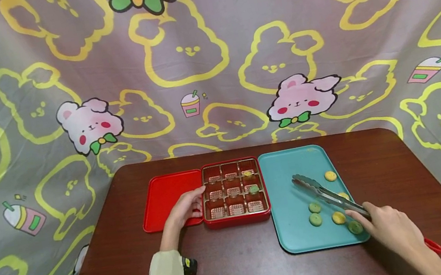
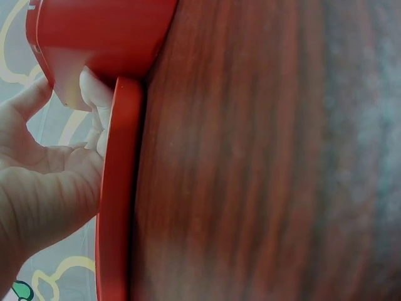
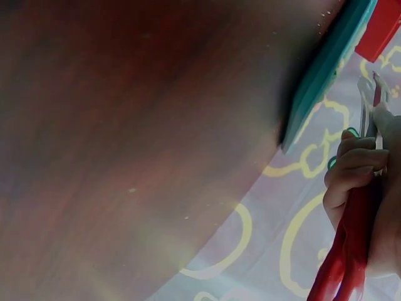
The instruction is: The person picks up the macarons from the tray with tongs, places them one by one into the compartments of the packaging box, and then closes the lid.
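Divided box (image 1: 239,220) holds two cookies (image 1: 254,189); left hand (image 1: 186,207) touches it, right hand (image 1: 390,226) grips tongs (image 1: 321,191).

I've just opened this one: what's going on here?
A person's right hand grips metal tongs over a teal tray where yellow pieces and green pieces lie; nothing shows between the tips. The left hand touches the left side of a red box with nine compartments. Two in its right-hand column hold pieces: yellow at the back, green in the middle. The other seven look empty.
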The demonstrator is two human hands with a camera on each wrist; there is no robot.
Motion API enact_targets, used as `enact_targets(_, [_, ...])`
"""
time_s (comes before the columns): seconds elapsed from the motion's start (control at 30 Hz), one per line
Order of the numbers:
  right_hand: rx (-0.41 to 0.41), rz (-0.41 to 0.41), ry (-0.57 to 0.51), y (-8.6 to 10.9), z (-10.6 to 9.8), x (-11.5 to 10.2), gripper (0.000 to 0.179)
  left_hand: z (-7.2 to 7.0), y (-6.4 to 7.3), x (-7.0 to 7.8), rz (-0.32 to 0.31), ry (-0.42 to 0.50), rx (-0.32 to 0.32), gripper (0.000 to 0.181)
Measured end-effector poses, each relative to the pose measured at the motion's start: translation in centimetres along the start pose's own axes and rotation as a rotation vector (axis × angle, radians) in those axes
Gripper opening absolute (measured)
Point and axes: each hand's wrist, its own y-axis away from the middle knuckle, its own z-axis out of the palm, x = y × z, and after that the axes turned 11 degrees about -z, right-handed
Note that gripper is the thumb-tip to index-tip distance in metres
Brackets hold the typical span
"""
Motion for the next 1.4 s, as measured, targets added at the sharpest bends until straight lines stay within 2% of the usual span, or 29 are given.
enact_targets(0.17, [-0.072, 0.027, 0.004, 0.0, 0.0, 0.1, 0.058, -0.1, -0.1, 0.0, -0.001, 0.000, 0.001, 0.033])
enact_targets(0.33, [-0.093, 0.030, 0.014, 0.1, 0.0, 0.3, 0.065, -0.1, -0.2, 0.0, -0.009, 0.007, 0.006, 0.032])
enact_targets(0.6, [-0.119, 0.022, 0.023, 0.7, 0.3, 0.4, 0.063, -0.1, -0.2, 0.1, 0.000, -0.002, 0.000, 0.034])
enact_targets(0.93, [-0.087, -0.014, 0.047, 1.1, 0.6, 0.7, 0.055, -0.1, 0.1, 0.1, 0.033, -0.013, -0.028, 0.033])
enact_targets(1.27, [-0.003, -0.060, 0.080, 1.9, 0.2, 1.1, 0.051, 0.0, -0.1, 0.1, -0.004, -0.004, 0.002, 0.035])
enact_targets(1.4, [0.001, -0.060, 0.089, 2.2, -0.1, 1.2, 0.048, 0.0, 0.0, 0.2, -0.005, -0.004, 0.004, 0.033])
